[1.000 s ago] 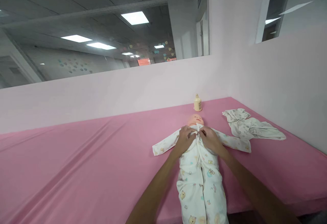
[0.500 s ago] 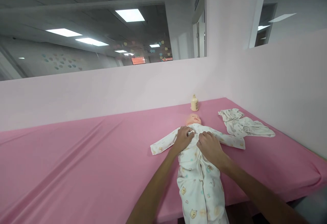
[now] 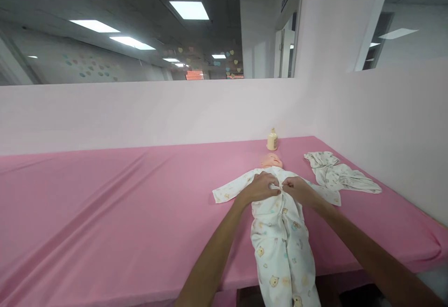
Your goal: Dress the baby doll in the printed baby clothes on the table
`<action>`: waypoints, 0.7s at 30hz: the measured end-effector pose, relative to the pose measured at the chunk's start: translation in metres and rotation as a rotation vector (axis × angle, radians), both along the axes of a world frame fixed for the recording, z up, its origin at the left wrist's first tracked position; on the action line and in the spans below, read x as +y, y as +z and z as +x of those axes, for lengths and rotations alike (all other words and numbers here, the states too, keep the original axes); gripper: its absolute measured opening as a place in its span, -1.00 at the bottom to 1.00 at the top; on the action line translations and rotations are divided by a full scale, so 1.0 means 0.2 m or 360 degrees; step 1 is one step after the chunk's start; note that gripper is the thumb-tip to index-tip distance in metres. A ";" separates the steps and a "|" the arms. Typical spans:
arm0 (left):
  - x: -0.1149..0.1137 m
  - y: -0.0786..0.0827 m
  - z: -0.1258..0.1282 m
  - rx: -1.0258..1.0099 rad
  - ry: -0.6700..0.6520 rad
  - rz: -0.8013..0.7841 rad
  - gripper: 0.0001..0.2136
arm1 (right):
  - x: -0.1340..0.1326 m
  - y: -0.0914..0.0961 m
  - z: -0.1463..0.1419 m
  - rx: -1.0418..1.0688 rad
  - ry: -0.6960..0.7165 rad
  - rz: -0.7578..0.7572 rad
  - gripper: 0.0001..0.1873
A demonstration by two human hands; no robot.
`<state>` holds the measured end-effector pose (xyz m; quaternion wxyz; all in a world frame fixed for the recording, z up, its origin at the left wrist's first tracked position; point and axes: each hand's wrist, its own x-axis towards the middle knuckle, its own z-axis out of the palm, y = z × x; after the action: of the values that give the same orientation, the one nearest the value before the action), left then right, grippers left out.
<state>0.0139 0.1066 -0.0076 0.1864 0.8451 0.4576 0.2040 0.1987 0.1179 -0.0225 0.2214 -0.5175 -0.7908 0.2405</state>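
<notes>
A baby doll [image 3: 271, 160] lies on its back, dressed in a white long-sleeved romper [image 3: 280, 237] printed with small bears. Its sleeves spread out to both sides, and the legs hang over the table's front edge. At the chest, my left hand [image 3: 262, 186] is closed on the front of the romper, with cloth bunched at its fingertips. Just to the right, the fingers of my right hand [image 3: 298, 189] pinch the other side of the front opening. Below my hands the opening runs down the middle. Any fastener between my fingers is too small to make out.
The table has a pink cloth [image 3: 115, 213] with creases on the left. Behind the doll's head stands a cream bottle [image 3: 272, 140]. A crumpled white printed garment [image 3: 341, 174] lies at the right. A pale wall [image 3: 175, 115] with a window [image 3: 140, 41] borders the back.
Both hands have shifted a little down the romper's front and come closer together, with cloth now pulled up between them. The camera view has tilted and turned slightly.
</notes>
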 end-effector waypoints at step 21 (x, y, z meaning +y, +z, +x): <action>-0.15 -0.19 0.12 0.0588 0.0355 0.0972 -0.83 | -0.01 -0.10 0.04 0.0049 0.0281 0.0366 -0.78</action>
<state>0.0371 0.0764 -0.0458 -0.1834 0.8293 0.4908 0.1944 0.2066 0.1155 -0.0422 0.2694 -0.4133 -0.8521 0.1747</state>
